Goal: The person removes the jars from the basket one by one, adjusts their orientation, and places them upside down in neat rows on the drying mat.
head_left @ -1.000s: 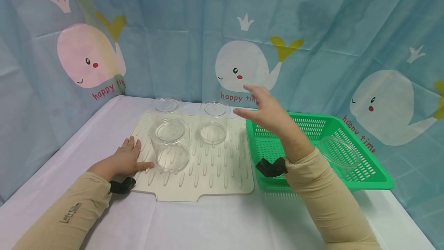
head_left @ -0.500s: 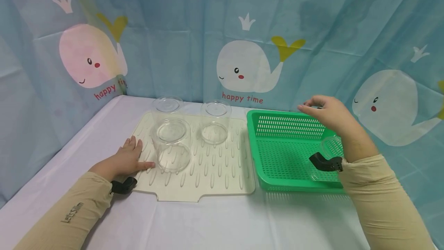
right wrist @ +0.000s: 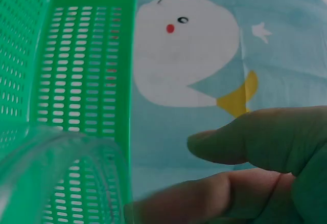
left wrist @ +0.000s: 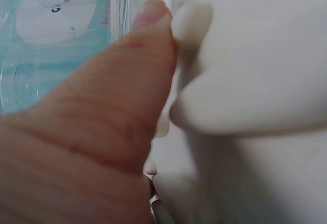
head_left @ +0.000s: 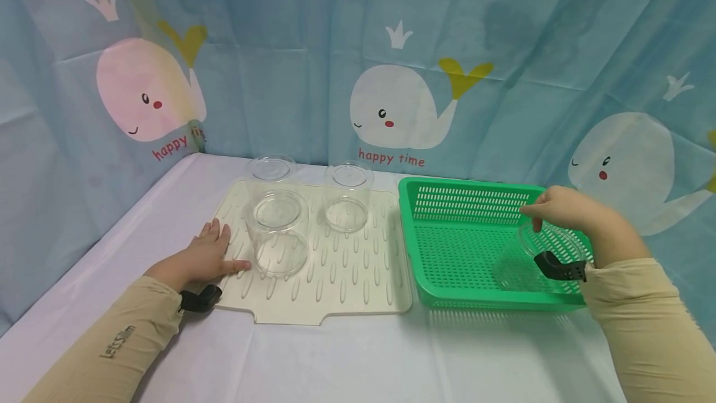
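My left hand (head_left: 204,257) lies flat with spread fingers on the left edge of a cream drying mat (head_left: 352,291). Its thumb (left wrist: 138,55) points toward the base of the nearest clear plastic jar (head_left: 278,235). Two more clear jars, one at the back left (head_left: 272,170) and one at the back right (head_left: 347,194), stand on the mat. Over the right side of a green basket (head_left: 447,300) hangs my right hand (head_left: 570,210), fingers bent downward. Another clear jar (head_left: 520,266) lies tilted in the basket below it. In the right wrist view, thumb and finger are apart with nothing pinched between them.
A white cloth (head_left: 347,359) covers the table. Behind stands a blue curtain (head_left: 279,98) printed with whales. The basket sits beside the mat's right edge.
My right hand has moved right from above the basket's left part, then down toward the jar in the basket. The left hand and the jars on the mat stay put.
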Demonstrator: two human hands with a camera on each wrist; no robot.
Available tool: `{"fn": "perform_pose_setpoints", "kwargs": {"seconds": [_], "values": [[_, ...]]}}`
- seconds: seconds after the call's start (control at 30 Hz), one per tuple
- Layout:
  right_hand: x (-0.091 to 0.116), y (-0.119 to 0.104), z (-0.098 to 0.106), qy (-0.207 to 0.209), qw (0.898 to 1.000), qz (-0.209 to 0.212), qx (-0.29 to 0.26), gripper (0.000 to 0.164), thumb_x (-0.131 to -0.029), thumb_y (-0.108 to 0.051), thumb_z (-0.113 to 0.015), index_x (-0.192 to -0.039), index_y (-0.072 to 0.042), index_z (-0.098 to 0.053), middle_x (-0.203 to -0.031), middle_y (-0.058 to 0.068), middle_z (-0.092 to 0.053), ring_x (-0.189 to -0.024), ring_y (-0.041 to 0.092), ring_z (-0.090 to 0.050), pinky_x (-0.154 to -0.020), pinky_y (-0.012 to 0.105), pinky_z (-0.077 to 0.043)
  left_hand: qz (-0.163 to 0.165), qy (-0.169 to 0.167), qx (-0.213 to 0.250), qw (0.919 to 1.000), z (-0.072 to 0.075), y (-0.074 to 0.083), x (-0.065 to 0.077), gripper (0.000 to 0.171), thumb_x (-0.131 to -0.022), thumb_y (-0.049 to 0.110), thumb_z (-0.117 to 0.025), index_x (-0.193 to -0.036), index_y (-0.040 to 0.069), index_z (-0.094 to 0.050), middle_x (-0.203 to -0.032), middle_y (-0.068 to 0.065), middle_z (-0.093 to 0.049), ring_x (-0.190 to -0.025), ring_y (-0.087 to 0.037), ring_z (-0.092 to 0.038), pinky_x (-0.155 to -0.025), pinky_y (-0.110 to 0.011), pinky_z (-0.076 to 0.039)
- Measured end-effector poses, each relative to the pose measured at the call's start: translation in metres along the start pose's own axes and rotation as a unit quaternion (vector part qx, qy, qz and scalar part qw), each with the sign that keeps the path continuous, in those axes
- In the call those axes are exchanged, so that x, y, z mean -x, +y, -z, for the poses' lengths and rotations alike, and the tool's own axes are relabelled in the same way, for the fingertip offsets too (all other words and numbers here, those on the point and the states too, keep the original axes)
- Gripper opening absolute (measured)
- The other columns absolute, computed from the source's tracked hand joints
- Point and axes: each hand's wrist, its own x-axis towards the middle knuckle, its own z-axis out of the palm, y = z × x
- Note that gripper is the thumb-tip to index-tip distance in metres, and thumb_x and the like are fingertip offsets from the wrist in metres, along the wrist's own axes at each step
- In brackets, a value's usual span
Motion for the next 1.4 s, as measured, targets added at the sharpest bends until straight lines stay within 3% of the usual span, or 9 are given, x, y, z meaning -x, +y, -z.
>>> {"fn": "perform_pose_setpoints", "kwargs": {"seconds": [0.13,0.3,0.4,0.5,0.67,0.87,1.1,1.27,1.4], "values": [[-0.002,0.003,-0.006,-0.009,1.0,0.017,0.009,0.04,-0.095,-0.033,-0.044,-0.082,-0.008,-0.072,-0.107,0.021,-0.06,-0.079,0.027,-0.053,-0.064,0.035,-0.042,0.001,-0.002,-0.003,1.0,0.001,0.0,0.0,0.114,-0.075,0.063,-0.058,-0.13,-0.027,-0.014,-0.134,-0.049,-0.001,-0.125,-0.06,-0.001,-0.1,-0.067,-0.011],[-0.006,0.004,-0.012,-0.023,0.999,0.036,0.018,0.045,-0.095,-0.036,-0.045,-0.108,0.001,-0.065,-0.12,0.029,-0.053,-0.106,0.046,-0.05,-0.074,0.047,-0.047,0.004,-0.006,-0.004,1.0,0.001,0.001,0.0,0.115,-0.074,0.064,-0.058,-0.131,-0.026,-0.013,-0.135,-0.049,-0.001,-0.126,-0.06,0.0,-0.1,-0.067,-0.011],[-0.008,0.001,-0.015,-0.029,0.998,0.051,0.014,0.057,-0.095,-0.039,-0.044,-0.123,0.01,-0.051,-0.126,0.035,-0.044,-0.11,0.05,-0.047,-0.08,0.052,-0.046,0.006,-0.007,0.001,1.0,0.001,0.001,0.001,0.116,-0.074,0.064,-0.058,-0.131,-0.026,-0.013,-0.135,-0.048,0.0,-0.126,-0.06,0.0,-0.1,-0.067,-0.01],[-0.01,-0.001,-0.017,-0.039,0.997,0.065,-0.009,0.062,-0.096,-0.038,-0.043,-0.129,0.014,-0.041,-0.129,0.036,-0.041,-0.102,0.044,-0.055,-0.079,0.05,-0.047,0.007,-0.01,0.002,0.9999,0.002,0.001,0.001,0.117,-0.074,0.066,-0.057,-0.131,-0.026,-0.013,-0.135,-0.048,0.001,-0.126,-0.059,0.001,-0.1,-0.066,-0.009],[-0.011,-0.012,-0.02,-0.057,0.992,0.07,-0.091,0.062,-0.094,-0.039,-0.047,-0.134,0.007,-0.035,-0.127,0.033,-0.041,-0.086,0.026,-0.062,-0.072,0.04,-0.052,0.006,-0.012,0.003,0.9999,0.002,0.0,-0.001,0.119,-0.073,0.069,-0.055,-0.131,-0.026,-0.012,-0.136,-0.048,0.002,-0.126,-0.059,0.001,-0.1,-0.066,-0.008],[-0.013,-0.023,-0.024,-0.084,0.972,0.079,-0.204,0.078,-0.089,-0.037,-0.058,-0.144,-0.007,-0.012,-0.136,0.031,-0.028,-0.1,0.035,-0.06,-0.081,0.043,-0.051,0.005,-0.013,0.011,0.9998,0.002,-0.001,-0.001,0.12,-0.072,0.069,-0.055,-0.131,-0.026,-0.011,-0.135,-0.048,0.003,-0.126,-0.059,0.003,-0.1,-0.066,-0.007],[-0.023,-0.03,-0.032,-0.083,0.972,0.122,-0.182,0.104,-0.078,-0.033,-0.072,-0.148,-0.014,0.003,-0.143,0.025,-0.028,-0.111,0.036,-0.054,-0.085,0.042,-0.049,0.004,-0.013,0.011,0.9998,0.001,-0.002,-0.002,0.12,-0.073,0.068,-0.056,-0.132,-0.026,-0.011,-0.135,-0.048,0.004,-0.126,-0.059,0.003,-0.1,-0.067,-0.007],[-0.034,-0.031,-0.04,-0.12,0.963,0.158,-0.184,0.098,-0.08,-0.021,-0.071,-0.148,-0.01,0.0,-0.143,0.027,-0.027,-0.111,0.035,-0.055,-0.084,0.039,-0.05,0.004,-0.011,0.013,0.9998,0.001,-0.002,-0.002,0.118,-0.073,0.067,-0.057,-0.132,-0.026,-0.011,-0.135,-0.048,0.003,-0.126,-0.059,0.003,-0.1,-0.067,-0.007],[-0.044,-0.029,-0.046,-0.128,0.963,0.165,-0.17,0.086,-0.082,-0.017,-0.069,-0.147,-0.006,-0.013,-0.143,0.024,-0.031,-0.11,0.032,-0.056,-0.084,0.038,-0.05,0.002,-0.007,0.011,0.9999,0.0,-0.002,-0.001,0.118,-0.073,0.066,-0.057,-0.131,-0.026,-0.012,-0.135,-0.049,0.002,-0.126,-0.06,0.002,-0.1,-0.067,-0.008]]}}
